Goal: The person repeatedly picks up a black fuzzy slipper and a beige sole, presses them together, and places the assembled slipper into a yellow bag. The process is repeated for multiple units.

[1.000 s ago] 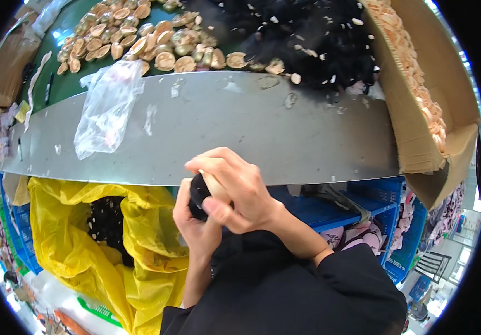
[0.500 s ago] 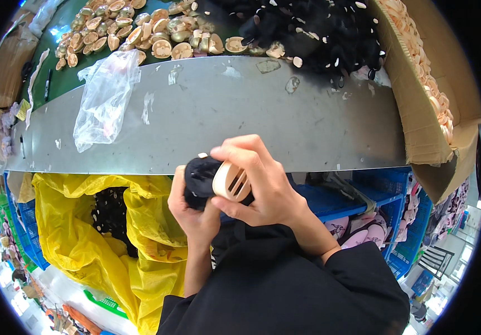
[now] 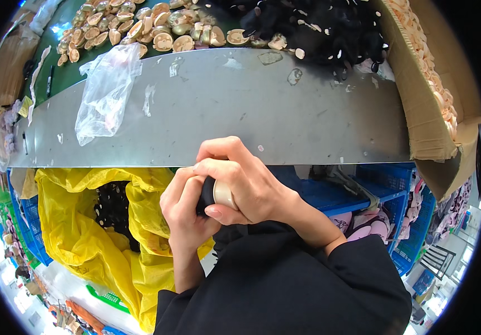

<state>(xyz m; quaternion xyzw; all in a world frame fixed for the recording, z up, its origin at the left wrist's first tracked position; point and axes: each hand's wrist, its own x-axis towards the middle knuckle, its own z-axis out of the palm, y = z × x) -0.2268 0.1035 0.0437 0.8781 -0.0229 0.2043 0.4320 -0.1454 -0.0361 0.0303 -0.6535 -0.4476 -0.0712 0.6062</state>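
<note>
Just in front of the table edge, my two hands meet around one small object. My left hand (image 3: 183,211) is closed around a dark, rounded black piece (image 3: 205,196), of which only a narrow strip shows. Against it sits a cream plastic cap (image 3: 224,195), gripped by my curled right hand (image 3: 254,188). The right thumb lies along the cap's lower side, and the upper fingers of both hands touch over the top. Fingers hide most of both parts, so how far they fit together cannot be seen.
A grey metal tabletop (image 3: 196,106) carries a clear plastic bag (image 3: 109,95). Behind lie cream-and-gold half shells (image 3: 162,42) and a black furry heap (image 3: 313,33). A cardboard box (image 3: 425,123) of cream parts stands right. A yellow bag (image 3: 78,240) with black pieces hangs open below left.
The cream cap has turned, so its slotted face no longer shows. My fingers have closed in over the cap and black piece, the two hands now touching.
</note>
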